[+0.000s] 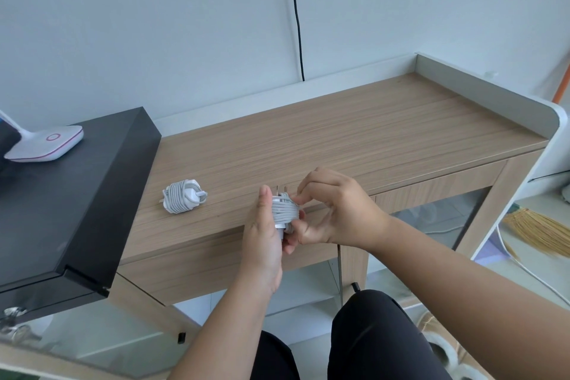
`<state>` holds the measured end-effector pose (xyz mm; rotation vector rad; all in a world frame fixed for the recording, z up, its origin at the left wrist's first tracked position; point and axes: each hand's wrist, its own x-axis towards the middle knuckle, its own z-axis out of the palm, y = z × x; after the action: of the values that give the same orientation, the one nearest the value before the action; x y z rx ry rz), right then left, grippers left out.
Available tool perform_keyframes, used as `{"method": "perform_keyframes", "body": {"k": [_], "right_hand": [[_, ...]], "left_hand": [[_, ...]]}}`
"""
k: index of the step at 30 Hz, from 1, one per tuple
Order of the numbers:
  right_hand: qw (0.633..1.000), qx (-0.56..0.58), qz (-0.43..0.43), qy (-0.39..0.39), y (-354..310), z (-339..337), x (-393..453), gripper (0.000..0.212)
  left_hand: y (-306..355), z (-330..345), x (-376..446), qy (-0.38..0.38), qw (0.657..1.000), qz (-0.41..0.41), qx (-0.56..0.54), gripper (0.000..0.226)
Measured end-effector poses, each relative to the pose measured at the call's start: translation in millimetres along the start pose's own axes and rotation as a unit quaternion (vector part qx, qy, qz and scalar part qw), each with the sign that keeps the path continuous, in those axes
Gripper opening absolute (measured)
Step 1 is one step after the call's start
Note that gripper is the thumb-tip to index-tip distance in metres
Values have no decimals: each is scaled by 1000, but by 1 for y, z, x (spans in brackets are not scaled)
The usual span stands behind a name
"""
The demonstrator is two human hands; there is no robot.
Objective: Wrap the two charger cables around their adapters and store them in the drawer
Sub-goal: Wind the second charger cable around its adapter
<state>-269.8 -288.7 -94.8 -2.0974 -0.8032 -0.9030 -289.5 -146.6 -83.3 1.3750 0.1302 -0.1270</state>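
One white charger (184, 196) lies on the wooden desk (354, 139) to the left, its grey cable wound round the adapter. A second charger (285, 211) is held over the desk's front edge, cable coiled round it, plug prongs pointing up. My left hand (263, 244) grips its body from the left side. My right hand (333, 210) pinches the cable at the top of the coil with its fingertips, thumb at the bottom. The drawer front (431, 187) under the desktop at the right is closed.
A black cabinet (77, 200) stands to the left with a white and pink device (46, 145) on it. A black cord (296, 15) hangs down the wall. A raised grey rim (481, 89) edges the desk's right side. A broom (536, 228) lies on the floor at right.
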Motion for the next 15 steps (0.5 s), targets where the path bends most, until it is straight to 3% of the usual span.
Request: {"method": "perform_keyframes", "body": {"k": [15], "right_hand": [[998, 41, 12, -42, -7, -1, 2, 24]], "left_hand": [[-3, -2, -5, 34, 997, -31, -67, 37]]}}
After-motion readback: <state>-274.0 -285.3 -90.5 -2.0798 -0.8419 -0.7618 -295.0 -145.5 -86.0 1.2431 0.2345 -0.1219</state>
